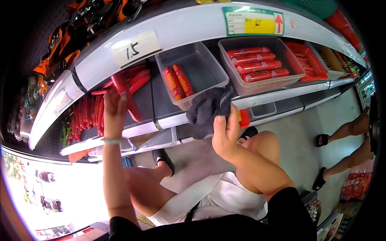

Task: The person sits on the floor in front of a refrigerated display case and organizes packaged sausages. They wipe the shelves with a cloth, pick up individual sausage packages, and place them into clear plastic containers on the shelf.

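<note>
My left hand (115, 104) grips a red-wrapped sausage (128, 99) above the dark shelf board (144, 105). Behind it, more red sausages (138, 79) lie loose, and a row of them (90, 111) stands further left. In my right hand (225, 132) is a bunched dark grey cloth (208, 111), held in front of the shelf's white edge. A clear plastic bin (208, 72) beside the cloth contains two red-and-yellow sausages (178, 82). To its right, another clear bin (271, 82) holds several red sausages (261, 64).
A red basket (319, 73) and further bins line the shelf's right. The upper shelf edge (193, 28) curves overhead with price cards. Below are a lower shelf (289, 105) and a blue basket (126, 162). Another person's legs (346, 132) are at the right, near red boxes (357, 180).
</note>
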`<state>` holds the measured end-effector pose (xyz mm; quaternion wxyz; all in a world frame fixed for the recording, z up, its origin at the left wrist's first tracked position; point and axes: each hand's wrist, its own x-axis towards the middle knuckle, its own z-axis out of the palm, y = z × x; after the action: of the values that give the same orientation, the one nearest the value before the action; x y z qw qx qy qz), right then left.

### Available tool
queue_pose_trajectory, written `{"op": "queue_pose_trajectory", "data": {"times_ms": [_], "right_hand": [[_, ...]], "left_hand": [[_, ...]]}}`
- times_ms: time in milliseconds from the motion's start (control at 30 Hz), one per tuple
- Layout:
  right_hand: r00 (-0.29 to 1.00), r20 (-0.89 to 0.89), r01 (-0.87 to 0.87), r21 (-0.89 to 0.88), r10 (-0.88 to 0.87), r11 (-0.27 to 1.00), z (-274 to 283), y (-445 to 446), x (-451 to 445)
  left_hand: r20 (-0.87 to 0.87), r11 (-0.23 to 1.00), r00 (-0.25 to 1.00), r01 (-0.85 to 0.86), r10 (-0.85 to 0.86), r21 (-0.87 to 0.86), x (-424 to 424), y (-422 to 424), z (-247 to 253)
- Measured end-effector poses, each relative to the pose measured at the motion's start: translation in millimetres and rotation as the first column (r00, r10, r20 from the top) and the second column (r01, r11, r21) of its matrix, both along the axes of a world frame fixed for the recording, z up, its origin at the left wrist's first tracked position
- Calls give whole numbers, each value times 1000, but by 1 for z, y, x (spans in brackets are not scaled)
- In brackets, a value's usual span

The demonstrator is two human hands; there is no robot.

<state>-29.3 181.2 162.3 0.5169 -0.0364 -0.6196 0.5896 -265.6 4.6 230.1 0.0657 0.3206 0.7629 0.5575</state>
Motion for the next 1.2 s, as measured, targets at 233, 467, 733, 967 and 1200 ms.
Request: {"op": "queue_pose_trajectory", "data": {"times_ms": [233, 467, 733, 967, 1200], "right_hand": [[916, 314, -374, 445, 249, 813, -14, -47, 5], [906, 395, -346, 476, 155, 808, -13, -75, 3], [959, 202, -180, -103, 197, 978, 10, -44, -7], [897, 335, -175, -327, 287, 929, 16, -82, 3], [881, 463, -98, -31, 101, 995, 13, -52, 13]], "left_hand": [[705, 751, 459, -114, -541, 651, 114, 2, -28], [616, 618, 350, -122, -706, 777, 162, 10, -71], [-106, 883, 914, 407, -392, 235, 206, 8, -104], [-66, 911, 967, -208, 247, 356, 219, 40, -119], [5, 851, 971, 206, -238, 484, 208, 26, -82]]}}
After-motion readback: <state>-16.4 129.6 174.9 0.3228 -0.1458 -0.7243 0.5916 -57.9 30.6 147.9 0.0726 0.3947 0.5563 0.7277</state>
